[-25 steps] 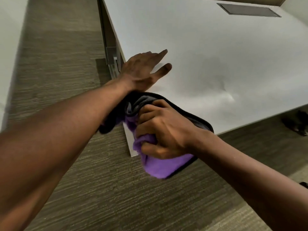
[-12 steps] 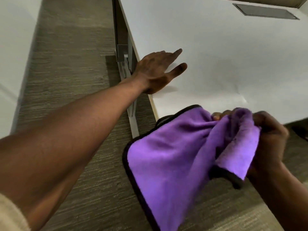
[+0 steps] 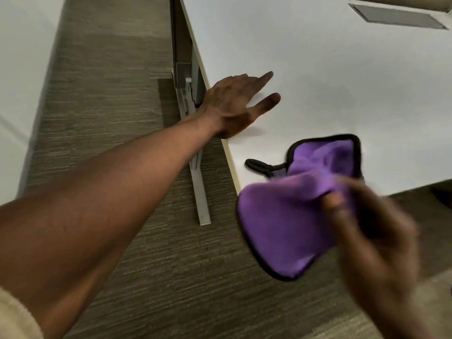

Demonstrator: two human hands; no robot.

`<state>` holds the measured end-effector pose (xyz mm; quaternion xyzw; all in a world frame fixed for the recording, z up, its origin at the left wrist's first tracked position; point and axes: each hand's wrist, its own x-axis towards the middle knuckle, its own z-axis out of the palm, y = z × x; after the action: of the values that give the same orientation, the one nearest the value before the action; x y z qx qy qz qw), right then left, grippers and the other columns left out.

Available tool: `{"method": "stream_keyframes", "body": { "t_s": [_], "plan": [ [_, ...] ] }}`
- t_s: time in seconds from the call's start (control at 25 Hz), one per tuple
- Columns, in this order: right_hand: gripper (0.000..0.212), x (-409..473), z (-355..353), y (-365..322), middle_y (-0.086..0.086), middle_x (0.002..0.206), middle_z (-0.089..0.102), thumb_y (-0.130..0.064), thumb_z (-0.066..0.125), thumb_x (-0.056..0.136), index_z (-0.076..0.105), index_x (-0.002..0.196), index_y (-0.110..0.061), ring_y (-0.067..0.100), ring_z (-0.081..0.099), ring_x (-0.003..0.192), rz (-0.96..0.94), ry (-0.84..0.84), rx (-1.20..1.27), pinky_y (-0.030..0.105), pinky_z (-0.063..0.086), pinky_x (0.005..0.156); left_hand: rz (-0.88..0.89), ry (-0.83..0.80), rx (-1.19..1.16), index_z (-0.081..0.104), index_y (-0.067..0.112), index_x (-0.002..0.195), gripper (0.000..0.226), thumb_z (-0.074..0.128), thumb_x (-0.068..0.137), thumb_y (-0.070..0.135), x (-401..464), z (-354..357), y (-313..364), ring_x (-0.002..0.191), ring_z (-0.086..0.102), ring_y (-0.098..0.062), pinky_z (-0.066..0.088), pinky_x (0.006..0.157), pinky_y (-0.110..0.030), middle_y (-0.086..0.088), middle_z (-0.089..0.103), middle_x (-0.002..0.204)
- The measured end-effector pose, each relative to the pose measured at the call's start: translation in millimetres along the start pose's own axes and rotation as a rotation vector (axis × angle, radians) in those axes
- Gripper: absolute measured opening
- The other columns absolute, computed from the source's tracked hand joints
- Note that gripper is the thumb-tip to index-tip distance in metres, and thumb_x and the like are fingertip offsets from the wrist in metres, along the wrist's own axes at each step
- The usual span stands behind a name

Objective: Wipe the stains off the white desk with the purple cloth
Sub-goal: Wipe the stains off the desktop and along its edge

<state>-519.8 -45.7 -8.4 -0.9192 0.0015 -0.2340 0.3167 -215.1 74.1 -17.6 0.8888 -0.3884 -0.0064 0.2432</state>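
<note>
The white desk (image 3: 318, 69) fills the upper right of the view. My left hand (image 3: 237, 104) rests flat near its left edge, fingers straight and spread. A purple cloth (image 3: 288, 216) with a black border hangs over the desk's near corner, its upper part lying on the desktop. My right hand (image 3: 374, 236), blurred by motion, grips the cloth's right side below the desk's front edge. No stains show on the desk surface from here.
A grey cable hatch (image 3: 396, 17) is set into the desk's far right. The desk's metal leg and foot (image 3: 195, 152) stand on the brown carpet (image 3: 110, 118) to the left. A white wall (image 3: 22, 69) runs along the far left.
The cloth has moved up from hanging in the air and part of it now lies on the desk's corner. My right hand moved with it. My left hand stayed on the desk.
</note>
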Motion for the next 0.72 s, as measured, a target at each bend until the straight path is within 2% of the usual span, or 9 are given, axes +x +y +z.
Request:
{"method": "stream_keyframes", "body": {
  "t_s": [0.04, 0.08, 0.12, 0.24, 0.36, 0.52, 0.64, 0.72],
  "plan": [
    [0.023, -1.8, 16.6, -25.4, -0.024, 0.133, 0.067, -0.044, 0.06, 0.102, 0.069, 0.123, -0.043, 0.005, 0.063, 0.125, -0.054, 0.025, -0.12, 0.028, 0.048, 0.1, 0.012, -0.009, -0.005, 0.015, 0.039, 0.162, 0.079, 0.013, 0.094, 0.078, 0.2, 0.0, -0.6, 0.156, 0.024, -0.019, 0.015, 0.126, -0.041, 0.002, 0.031, 0.167],
    [0.027, 1.5, 32.0, -43.4, -0.018, 0.146, 0.062, -0.043, 0.061, 0.1, 0.069, 0.126, -0.039, 0.012, 0.057, 0.137, -0.155, -0.088, -0.193, 0.035, 0.044, 0.106, 0.014, -0.005, 0.003, 0.015, 0.039, 0.162, 0.079, 0.013, 0.094, 0.078, -0.8, -0.8, -0.7, 0.156, 0.024, -0.02, 0.016, 0.126, -0.041, 0.001, 0.032, 0.167],
    [0.034, -5.5, 49.9, -41.8, -0.012, 0.156, 0.053, -0.044, 0.061, 0.099, 0.067, 0.132, -0.038, 0.018, 0.048, 0.146, -0.236, -0.161, -0.308, 0.04, 0.039, 0.11, 0.031, -0.001, 0.002, 0.016, 0.037, 0.163, 0.08, 0.013, 0.094, 0.077, -1.6, -1.3, 0.0, 0.155, 0.026, -0.02, 0.017, 0.125, -0.041, 0.001, 0.033, 0.166],
    [0.05, 13.5, 52.3, -21.2, -0.006, 0.17, 0.033, -0.055, 0.054, 0.1, 0.052, 0.148, -0.043, 0.022, 0.026, 0.159, -0.273, -0.301, -0.561, 0.045, 0.029, 0.115, 0.037, -0.001, 0.012, 0.018, 0.035, 0.163, 0.082, 0.012, 0.093, 0.078, -1.0, -0.5, 0.4, 0.154, 0.029, -0.023, 0.02, 0.123, -0.043, -0.001, 0.036, 0.165],
    [0.051, 24.7, 68.2, -16.0, -0.006, 0.17, 0.033, -0.058, 0.041, 0.102, 0.047, 0.151, -0.042, 0.02, 0.024, 0.16, -0.269, -0.229, -0.61, 0.046, 0.024, 0.117, 0.041, 0.007, 0.015, 0.019, 0.035, 0.163, 0.081, 0.013, 0.094, 0.077, -0.3, 1.0, 0.8, 0.152, 0.033, -0.023, 0.024, 0.121, -0.043, -0.003, 0.04, 0.163],
    [0.043, -1.5, 92.8, -7.4, -0.005, 0.158, 0.052, -0.043, 0.054, 0.101, 0.06, 0.143, -0.036, 0.023, 0.051, 0.144, -0.323, 0.093, -0.573, 0.047, 0.031, 0.109, 0.035, -0.016, 0.022, 0.016, 0.037, 0.163, 0.082, 0.01, 0.092, 0.079, -1.6, -1.6, 2.6, 0.155, 0.027, -0.022, 0.019, 0.124, -0.043, -0.001, 0.034, 0.166],
    [0.058, -16.0, 82.6, 14.7, -0.009, 0.165, 0.042, -0.046, 0.055, 0.101, 0.044, 0.157, -0.034, 0.015, 0.041, 0.151, -0.37, 0.099, -0.553, 0.034, 0.027, 0.114, 0.035, -0.009, 0.019, 0.016, 0.037, 0.163, 0.082, 0.01, 0.092, 0.079, -2.6, -0.8, 0.6, 0.155, 0.025, -0.021, 0.016, 0.125, -0.041, -0.001, 0.033, 0.167],
    [0.058, -21.9, 66.4, 29.8, -0.009, 0.167, 0.038, -0.044, 0.049, 0.103, 0.04, 0.159, -0.03, 0.014, 0.037, 0.153, -0.294, 0.136, -0.561, 0.031, 0.026, 0.117, 0.035, -0.001, 0.002, 0.017, 0.038, 0.162, 0.08, 0.012, 0.093, 0.078, -2.3, -1.1, 1.2, 0.155, 0.025, -0.02, 0.016, 0.125, -0.039, 0.0, 0.033, 0.166]
  ]
}}
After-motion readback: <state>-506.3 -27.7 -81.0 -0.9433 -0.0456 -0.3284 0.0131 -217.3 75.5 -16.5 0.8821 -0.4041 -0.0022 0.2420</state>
